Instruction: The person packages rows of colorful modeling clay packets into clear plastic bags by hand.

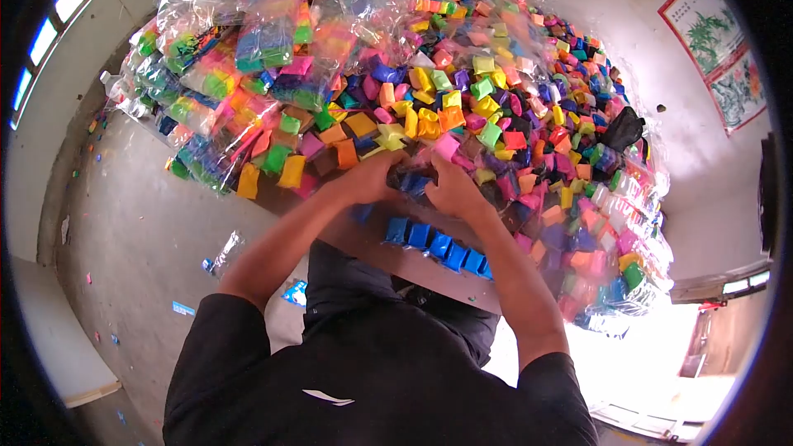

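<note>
My left hand (380, 177) and my right hand (453, 187) are close together at the near edge of the pile. Between them is a small dark blue packet (413, 184), partly hidden by the fingers, which are closed on its two sides. Just below, a row of several bright blue packets (440, 245) lies along the table edge (396, 260), near my right forearm. Another blue packet (362, 213) is partly visible below my left hand. Yellow, orange and pink packets (388, 139) lie right beyond my fingers.
A big heap of small coloured packets (496, 107) covers the table, with clear plastic bags (273, 25) of packets at the left and far side. A black bag (624, 128) sits at the right. Small scraps and a clear wrapper (227, 254) lie on the floor.
</note>
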`<state>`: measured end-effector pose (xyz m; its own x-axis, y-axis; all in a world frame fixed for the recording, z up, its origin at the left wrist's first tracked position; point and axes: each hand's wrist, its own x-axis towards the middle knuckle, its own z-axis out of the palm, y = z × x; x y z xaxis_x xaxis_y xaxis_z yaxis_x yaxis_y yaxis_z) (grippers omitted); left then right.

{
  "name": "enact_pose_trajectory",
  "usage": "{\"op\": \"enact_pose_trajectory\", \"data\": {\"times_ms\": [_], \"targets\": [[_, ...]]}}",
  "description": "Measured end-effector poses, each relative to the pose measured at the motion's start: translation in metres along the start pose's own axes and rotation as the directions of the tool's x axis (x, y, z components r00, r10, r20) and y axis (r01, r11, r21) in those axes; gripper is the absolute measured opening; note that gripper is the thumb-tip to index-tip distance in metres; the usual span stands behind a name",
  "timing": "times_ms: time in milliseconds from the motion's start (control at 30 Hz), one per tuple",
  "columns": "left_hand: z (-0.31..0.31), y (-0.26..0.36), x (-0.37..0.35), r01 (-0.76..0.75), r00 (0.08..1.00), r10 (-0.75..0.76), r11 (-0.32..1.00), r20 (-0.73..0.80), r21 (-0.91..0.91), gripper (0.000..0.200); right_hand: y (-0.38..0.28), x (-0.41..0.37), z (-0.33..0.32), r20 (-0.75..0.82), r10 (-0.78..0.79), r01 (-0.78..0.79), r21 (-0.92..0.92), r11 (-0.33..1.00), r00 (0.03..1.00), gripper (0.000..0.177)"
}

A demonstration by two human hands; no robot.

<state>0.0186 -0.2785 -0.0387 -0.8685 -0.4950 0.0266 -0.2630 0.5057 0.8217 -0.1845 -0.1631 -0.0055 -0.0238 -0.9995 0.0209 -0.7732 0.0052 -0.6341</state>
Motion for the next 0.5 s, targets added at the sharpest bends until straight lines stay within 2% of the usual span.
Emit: {"op": "enact_pose_trajectory", "data": {"times_ms": [67, 200, 300, 367, 400, 467, 500], "targets": [[0.0, 0.001, 0.001, -0.072, 0.997, 0.072, 0.997, -0.016, -0.039, 0.071, 0.003, 0.001, 0.002, -0.013, -0.065, 0.065, 0.023, 0.998, 0.998, 0.043], [0.012, -0.025, 0.012, -0.143, 0.99, 0.143, 0.987, 0.005, -0.072, 0.075, 0.002, 0.004, 0.0, 0.065, -0.012, 0.011, 0.018, 1.0, 0.998, 0.039], [0.013, -0.024, 0.012, -0.144, 0.99, 0.144, 0.989, 0.005, -0.034, 0.077, 0.006, 0.003, 0.013, -0.031, -0.059, 0.057, -0.062, 0.996, 0.998, 0.035], [0.011, -0.017, 0.01, -0.179, 0.984, 0.179, 0.983, -0.009, -0.031, 0.079, 0.003, -0.003, 0.025, -0.24, 0.033, -0.062, -0.114, 0.992, 0.97, 0.035], [0.008, -0.012, 0.007, -0.179, 0.984, 0.179, 0.983, -0.008, -0.031, 0.079, -0.003, -0.006, 0.023, -0.24, 0.033, -0.062, -0.113, 0.992, 0.97, 0.035], [0.003, -0.001, 0.0, -0.199, 0.979, 0.2, 0.98, -0.029, 0.034, 0.084, -0.015, -0.013, 0.018, -0.196, 0.252, -0.231, 0.127, 0.965, 0.948, 0.037], [0.002, 0.001, -0.003, -0.196, 0.98, 0.197, 0.98, -0.026, 0.033, 0.084, -0.013, -0.016, 0.02, -0.194, 0.256, -0.234, 0.13, 0.964, 0.947, 0.037]]}}
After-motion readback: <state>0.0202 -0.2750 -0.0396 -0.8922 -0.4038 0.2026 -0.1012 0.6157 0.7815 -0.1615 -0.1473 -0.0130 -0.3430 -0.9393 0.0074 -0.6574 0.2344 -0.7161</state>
